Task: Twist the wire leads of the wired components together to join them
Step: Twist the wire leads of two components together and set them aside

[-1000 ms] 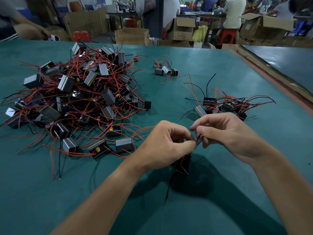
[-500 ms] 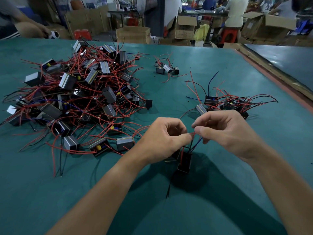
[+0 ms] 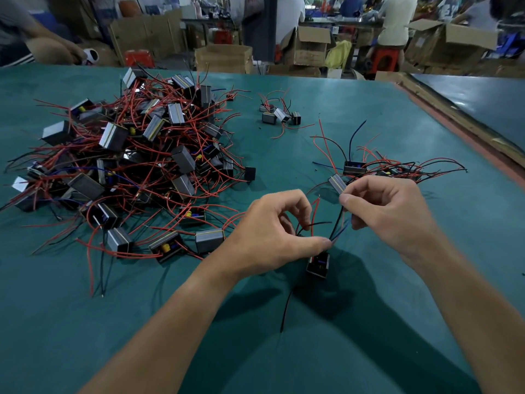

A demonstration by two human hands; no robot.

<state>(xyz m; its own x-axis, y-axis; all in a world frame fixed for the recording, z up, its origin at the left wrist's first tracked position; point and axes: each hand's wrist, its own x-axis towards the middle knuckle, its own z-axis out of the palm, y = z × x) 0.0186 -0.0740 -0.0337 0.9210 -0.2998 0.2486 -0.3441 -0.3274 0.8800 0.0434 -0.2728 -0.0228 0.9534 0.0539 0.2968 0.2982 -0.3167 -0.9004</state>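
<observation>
Green desk (image 3: 369, 322) in a busy workshop, one wired component in hand.

The left hand (image 3: 272, 237) pinches the leads at their base above the small black component (image 3: 318, 264); the right hand (image 3: 380, 211) grips the black and blue leads (image 3: 338, 228), seemingly mid-twist. A small pile (image 3: 383, 172) lies behind the right hand, perhaps finished; the big tangled heap (image 3: 136, 163) to the left probably remains. Nothing obstructs.

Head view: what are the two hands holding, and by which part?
One small wired component, held only by its leads. The left hand pinches the wires just above its body; the right hand grips the black and blue leads higher up.
</observation>
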